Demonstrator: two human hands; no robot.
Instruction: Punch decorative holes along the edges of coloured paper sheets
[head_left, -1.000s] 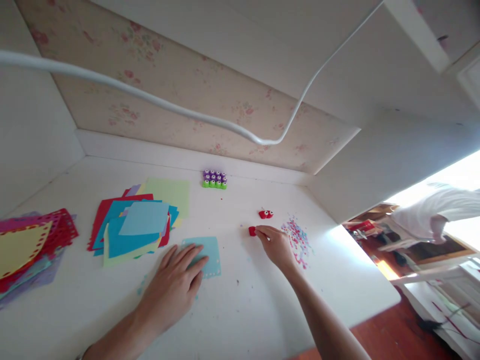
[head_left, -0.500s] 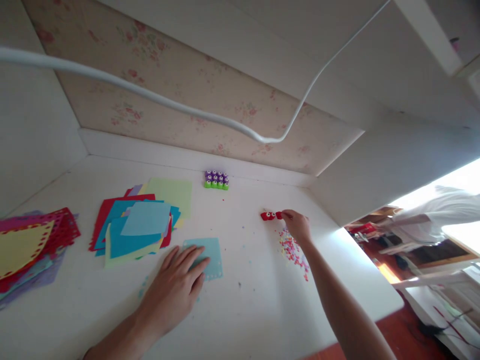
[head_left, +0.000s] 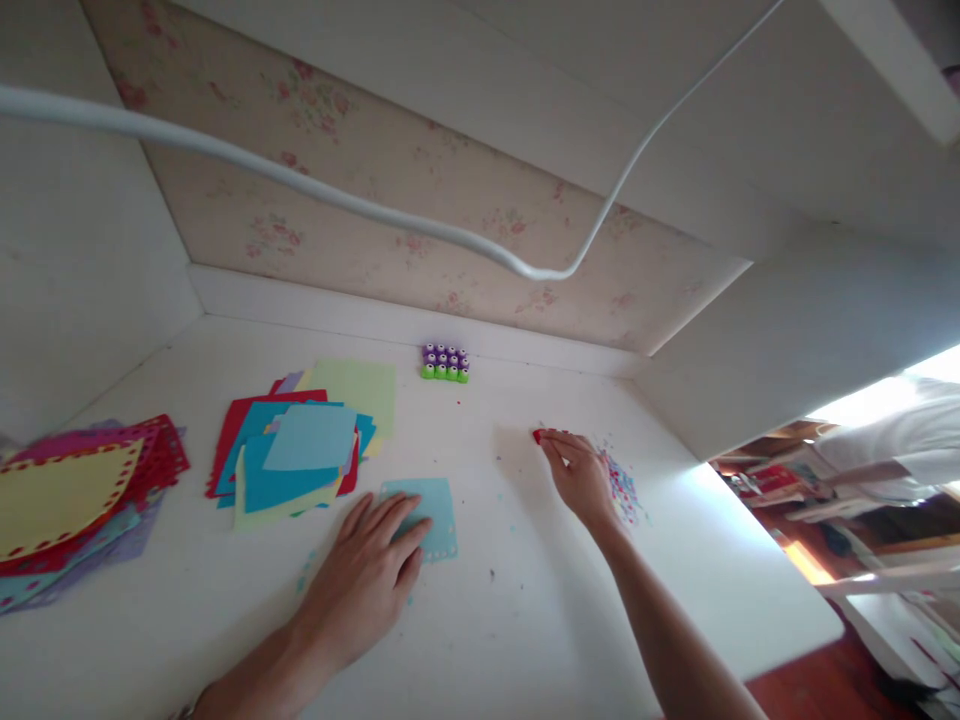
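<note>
My left hand (head_left: 375,565) lies with its fingers spread on a small light blue paper sheet (head_left: 442,520), pressing it to the table. A row of holes runs along the sheet's lower edge. Over to the right, my right hand (head_left: 581,475) has its fingers closed over a short row of small red craft punches (head_left: 537,436). Most of the row is hidden under those fingers. Just beside that hand is a scatter of tiny coloured paper bits (head_left: 622,490).
Purple and green craft punches (head_left: 445,363) stand in rows near the back wall. Stacked coloured paper (head_left: 307,440) lies left of centre, and hole-edged sheets (head_left: 71,500) are at far left. A white cable (head_left: 420,228) hangs across the view. Someone in white (head_left: 877,455) is beyond the table.
My right hand has shifted left along the red punches, its fingers now covering most of the row. My left hand stays on the blue sheet. The view has turned slightly.
</note>
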